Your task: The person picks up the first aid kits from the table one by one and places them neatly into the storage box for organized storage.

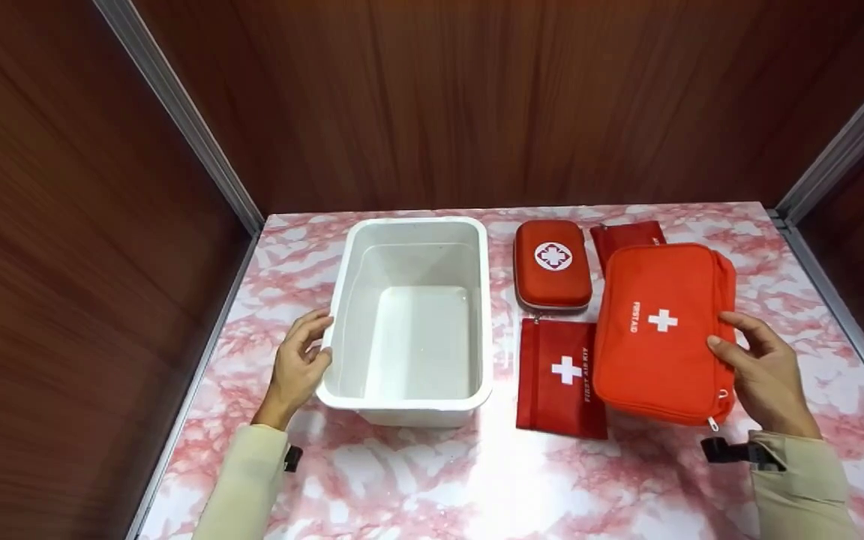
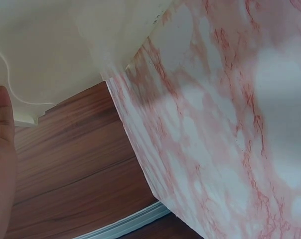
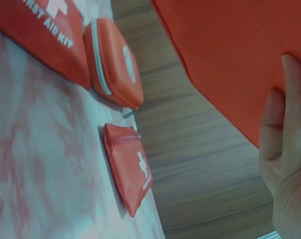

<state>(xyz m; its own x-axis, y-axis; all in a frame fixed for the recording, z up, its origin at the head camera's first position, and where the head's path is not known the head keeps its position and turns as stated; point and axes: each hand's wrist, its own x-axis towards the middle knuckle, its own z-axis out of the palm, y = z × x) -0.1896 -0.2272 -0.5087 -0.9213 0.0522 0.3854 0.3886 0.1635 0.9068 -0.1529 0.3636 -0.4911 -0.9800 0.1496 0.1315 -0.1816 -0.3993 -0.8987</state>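
My right hand [image 1: 769,371] grips the right edge of a bright red first aid bag [image 1: 653,364] with a white cross, its thumb on the front. In the right wrist view the bag is raised above the table, with fingers [image 3: 296,109] lying against its back. My left hand [image 1: 301,364] holds the left rim of a white plastic tub [image 1: 406,403], which contains nothing. The left wrist view has one digit against the tub's outer wall [image 2: 51,59]. The raised bag overlaps a flat red first aid kit pouch [image 1: 552,401] in the head view.
A hard red zip case [image 1: 552,289] with a round white emblem lies right of the tub. Behind the bag is a smaller red pouch [image 1: 619,238], partly covered. The marbled pink-and-white table [image 1: 402,480] is bounded by brown wood-look panels [image 1: 477,105] with metal edging.
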